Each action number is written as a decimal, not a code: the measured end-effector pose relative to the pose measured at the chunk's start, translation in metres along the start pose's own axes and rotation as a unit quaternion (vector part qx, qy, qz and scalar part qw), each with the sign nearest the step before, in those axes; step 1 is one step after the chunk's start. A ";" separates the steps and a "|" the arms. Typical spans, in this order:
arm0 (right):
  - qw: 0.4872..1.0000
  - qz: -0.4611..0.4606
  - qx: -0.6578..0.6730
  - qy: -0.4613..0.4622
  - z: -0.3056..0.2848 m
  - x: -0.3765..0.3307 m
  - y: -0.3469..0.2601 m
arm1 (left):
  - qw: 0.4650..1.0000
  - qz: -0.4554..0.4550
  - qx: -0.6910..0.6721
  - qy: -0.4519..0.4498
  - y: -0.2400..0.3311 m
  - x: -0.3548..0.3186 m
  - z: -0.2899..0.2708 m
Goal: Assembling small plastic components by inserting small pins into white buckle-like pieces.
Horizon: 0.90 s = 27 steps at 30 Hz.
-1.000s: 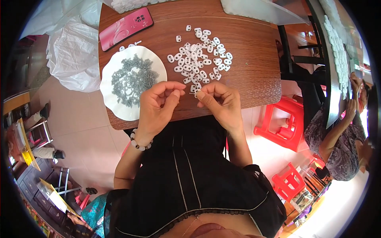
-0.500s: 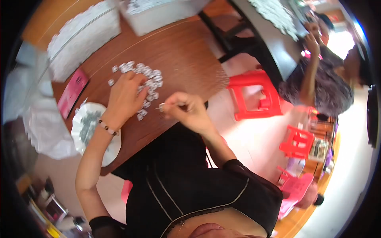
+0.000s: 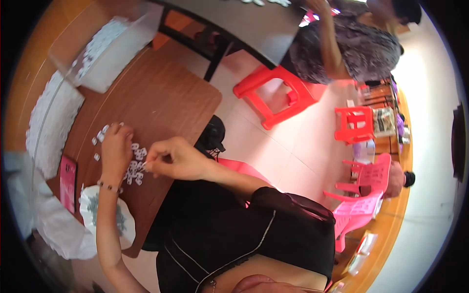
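One brown table [image 3: 166, 88]; right fingers [image 3: 159, 169] pinching white piece [image 3: 145, 166]; left fingers [image 3: 123, 131], hold unclear; red stool [image 3: 295, 109] on tiles [image 3: 283, 163].

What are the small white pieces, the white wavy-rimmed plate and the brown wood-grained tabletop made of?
Small white pieces: probably hard plastic; uniformly white, though blur hides their finish.
White wavy-rimmed plate: perhaps plastic or ceramic; smooth, finish unclear.
Brown wood-grained tabletop: wood or laminate; streaked grain, soft sheen.

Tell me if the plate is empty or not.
Not empty: grey pieces show in the plate beside the left forearm crossing it.
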State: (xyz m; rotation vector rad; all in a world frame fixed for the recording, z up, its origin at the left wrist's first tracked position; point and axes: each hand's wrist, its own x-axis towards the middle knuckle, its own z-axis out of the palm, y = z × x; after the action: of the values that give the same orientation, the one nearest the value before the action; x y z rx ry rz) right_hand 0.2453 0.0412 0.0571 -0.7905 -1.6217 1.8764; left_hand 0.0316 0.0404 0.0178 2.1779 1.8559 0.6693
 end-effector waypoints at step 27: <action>0.994 0.055 0.020 -0.093 0.028 0.010 -0.006 | 0.653 -0.366 -0.632 0.201 0.071 -0.135 -0.049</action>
State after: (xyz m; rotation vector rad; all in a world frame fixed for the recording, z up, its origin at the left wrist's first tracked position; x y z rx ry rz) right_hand 0.2185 0.0305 0.0653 -0.7199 -1.6740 2.1085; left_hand 0.0567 -0.1106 0.0633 0.3451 1.3542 1.5953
